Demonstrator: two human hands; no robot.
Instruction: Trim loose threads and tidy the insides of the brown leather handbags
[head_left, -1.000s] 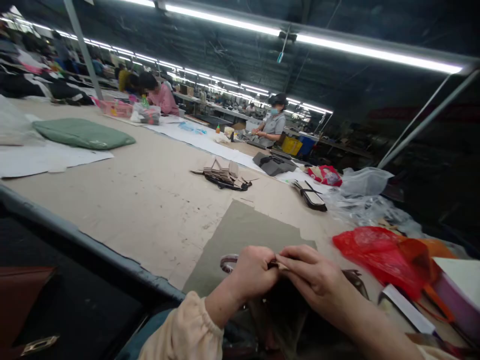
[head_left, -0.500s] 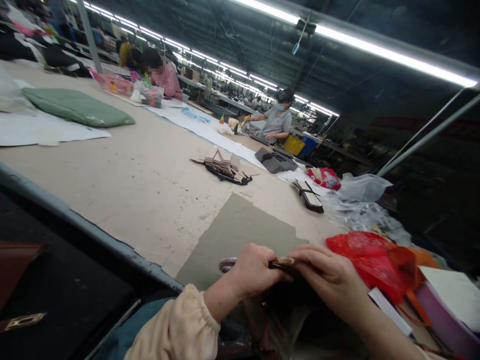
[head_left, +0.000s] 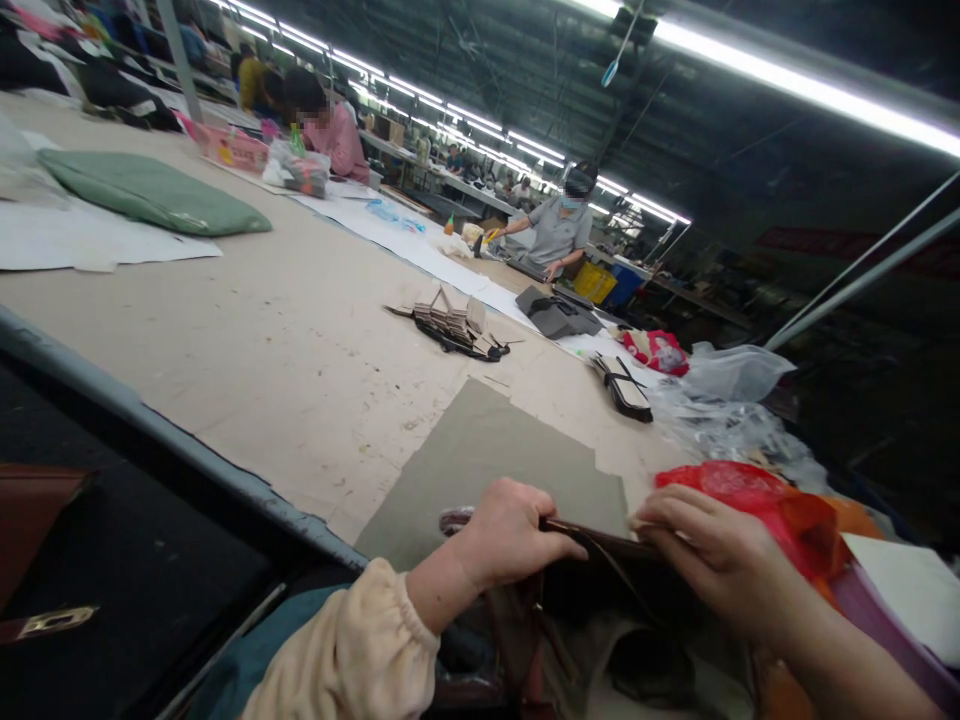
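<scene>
My left hand (head_left: 504, 537) grips the near end of the upper edge of a dark brown bag (head_left: 602, 541), thumb toward me and fingers behind. The bag's mouth faces me, its inside dark with a greyish lining. My right hand (head_left: 712, 553) is at the far end of the same edge, fingers pinched together. A small beige scrap (head_left: 637, 523), perhaps cloth, shows at those fingertips. Most of the bag's lower part is in shadow. Beneath it lies a grey-green sheet (head_left: 495, 450) on the table, with a brown handle-like loop (head_left: 454, 521) beside my left wrist.
The long table (head_left: 285, 370) bears a pile of cut strips (head_left: 457, 325), a strapped bundle (head_left: 624, 388), a green padded piece (head_left: 150, 190) and red plastic (head_left: 720, 485). At right stands a purple basin (head_left: 892, 620). Two co-workers (head_left: 559, 235) are at the table's far side.
My right hand has slid to the right along the bag's edge with the beige scrap, away from my left hand. The left hand keeps its grip. More of the bag's inside shows.
</scene>
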